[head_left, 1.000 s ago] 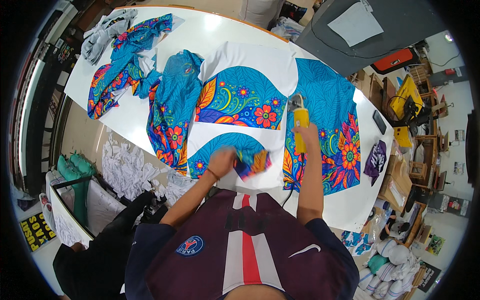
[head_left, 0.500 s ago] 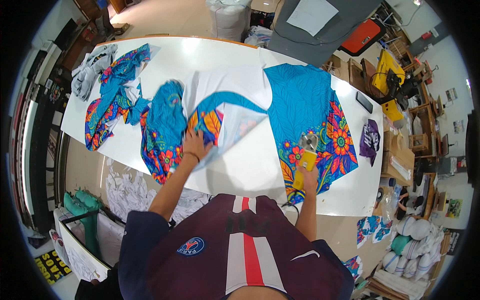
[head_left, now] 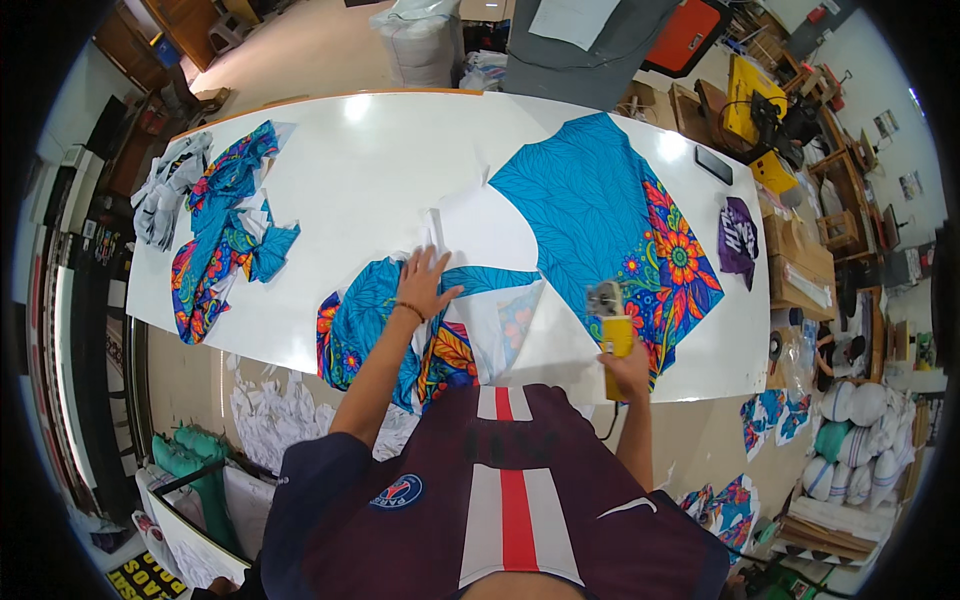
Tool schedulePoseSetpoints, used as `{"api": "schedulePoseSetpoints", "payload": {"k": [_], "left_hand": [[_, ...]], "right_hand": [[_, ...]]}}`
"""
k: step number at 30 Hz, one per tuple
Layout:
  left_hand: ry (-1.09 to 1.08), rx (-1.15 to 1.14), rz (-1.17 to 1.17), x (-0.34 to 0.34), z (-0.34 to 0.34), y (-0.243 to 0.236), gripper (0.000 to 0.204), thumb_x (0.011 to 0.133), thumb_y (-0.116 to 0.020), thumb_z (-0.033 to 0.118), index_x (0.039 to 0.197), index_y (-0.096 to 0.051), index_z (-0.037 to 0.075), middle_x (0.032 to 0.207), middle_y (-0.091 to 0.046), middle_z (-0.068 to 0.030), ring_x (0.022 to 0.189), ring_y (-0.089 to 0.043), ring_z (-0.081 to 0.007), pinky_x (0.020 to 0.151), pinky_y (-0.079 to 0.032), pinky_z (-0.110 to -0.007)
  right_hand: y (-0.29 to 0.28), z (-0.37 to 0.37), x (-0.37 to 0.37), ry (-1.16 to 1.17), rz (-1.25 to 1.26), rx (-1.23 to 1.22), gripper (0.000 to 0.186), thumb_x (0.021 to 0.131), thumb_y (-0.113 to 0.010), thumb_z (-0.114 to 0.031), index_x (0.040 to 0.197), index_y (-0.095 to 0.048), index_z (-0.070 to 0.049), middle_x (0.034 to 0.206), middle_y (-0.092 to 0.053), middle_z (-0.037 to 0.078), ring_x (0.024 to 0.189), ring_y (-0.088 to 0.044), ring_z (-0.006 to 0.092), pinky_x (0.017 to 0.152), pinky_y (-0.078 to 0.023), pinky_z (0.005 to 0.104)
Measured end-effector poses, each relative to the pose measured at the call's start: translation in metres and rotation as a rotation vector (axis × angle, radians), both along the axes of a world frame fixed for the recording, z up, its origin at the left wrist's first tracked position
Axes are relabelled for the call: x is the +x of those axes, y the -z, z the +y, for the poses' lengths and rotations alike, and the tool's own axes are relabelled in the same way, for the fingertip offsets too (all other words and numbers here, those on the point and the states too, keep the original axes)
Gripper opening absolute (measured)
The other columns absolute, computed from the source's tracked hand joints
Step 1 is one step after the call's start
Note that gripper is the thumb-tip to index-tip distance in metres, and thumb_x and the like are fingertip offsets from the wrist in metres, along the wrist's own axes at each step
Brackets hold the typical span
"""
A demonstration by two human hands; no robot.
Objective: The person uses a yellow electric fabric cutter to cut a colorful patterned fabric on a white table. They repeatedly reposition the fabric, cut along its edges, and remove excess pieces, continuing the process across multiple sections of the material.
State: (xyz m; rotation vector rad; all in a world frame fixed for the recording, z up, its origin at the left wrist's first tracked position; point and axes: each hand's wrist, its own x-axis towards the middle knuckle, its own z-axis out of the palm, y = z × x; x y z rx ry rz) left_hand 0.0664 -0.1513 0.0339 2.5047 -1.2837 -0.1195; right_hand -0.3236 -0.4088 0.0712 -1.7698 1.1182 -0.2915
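Observation:
My left hand rests with fingers spread on a bunched pile of teal floral fabric, with a white piece around it, partly folded over and back. My right hand grips a yellow electric cutting tool with a metal round head and a black cord. The tool sits at the lower left part of a large flat teal piece with orange and pink flowers. All lie on a white table.
More printed scraps and grey-white scraps lie at left. A phone and purple cloth are at right. A grey cabinet and sack stand beyond. A person is at the far right.
My left hand has moved up the table, pulling the printed pieces into a bunch toward me and left. My right hand with the tool has moved down and is held low over the right piece.

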Motion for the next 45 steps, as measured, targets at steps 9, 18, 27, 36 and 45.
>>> {"api": "schedulePoseSetpoints", "payload": {"k": [9, 18, 27, 36, 45], "left_hand": [[0.227, -0.147, 0.240, -0.078, -0.036, 0.005, 0.046, 0.087, -0.073, 0.042, 0.120, -0.069, 0.010, 0.114, -0.068, -0.0160, 0.107, -0.065, -0.0360, 0.090, -0.053, -0.050], [0.094, -0.278, 0.378, -0.095, -0.022, 0.033, 0.022, 0.088, -0.072, 0.025, 0.099, -0.066, 0.007, 0.097, -0.064, -0.0150, 0.088, -0.066, -0.0374, 0.076, -0.055, -0.048], [0.075, -0.507, 0.509, -0.081, -0.008, 0.036, 0.016, 0.087, -0.073, 0.016, 0.093, -0.064, 0.003, 0.096, -0.062, -0.0153, 0.088, -0.064, -0.0368, 0.075, -0.054, -0.046], [0.129, -0.535, 0.496, -0.081, -0.007, 0.042, 0.016, 0.088, -0.073, 0.015, 0.094, -0.062, 0.004, 0.096, -0.059, -0.0152, 0.090, -0.061, -0.0365, 0.077, -0.052, -0.046], [0.120, -0.524, 0.530, -0.082, -0.007, 0.043, 0.017, 0.089, -0.072, 0.016, 0.094, -0.062, 0.003, 0.098, -0.058, -0.0149, 0.091, -0.061, -0.0369, 0.078, -0.052, -0.046]], "right_hand": [[-0.005, 0.077, 0.047, -0.032, 0.404, -0.153, 0.075, 0.070, -0.081, -0.029, 0.134, -0.049, -0.006, 0.105, -0.072, 0.026, 0.099, -0.071, 0.0446, 0.085, -0.055, 0.0537], [-0.020, 0.083, 0.085, -0.077, 0.478, -0.223, 0.070, 0.079, -0.077, -0.038, 0.133, -0.046, -0.005, 0.104, -0.072, 0.028, 0.098, -0.070, 0.0486, 0.083, -0.055, 0.0571], [-0.017, 0.073, 0.140, -0.091, 0.455, -0.227, 0.067, 0.081, -0.076, -0.037, 0.127, -0.045, -0.001, 0.099, -0.072, 0.030, 0.094, -0.070, 0.0498, 0.081, -0.055, 0.0568], [-0.025, 0.069, 0.167, -0.094, 0.535, -0.229, 0.069, 0.082, -0.073, -0.036, 0.131, -0.041, 0.001, 0.102, -0.071, 0.033, 0.098, -0.070, 0.0507, 0.085, -0.056, 0.0571], [-0.018, 0.046, 0.166, -0.144, 0.527, -0.235, 0.072, 0.081, -0.074, -0.036, 0.134, -0.041, -0.001, 0.105, -0.072, 0.031, 0.099, -0.070, 0.0511, 0.086, -0.056, 0.0579]]}}
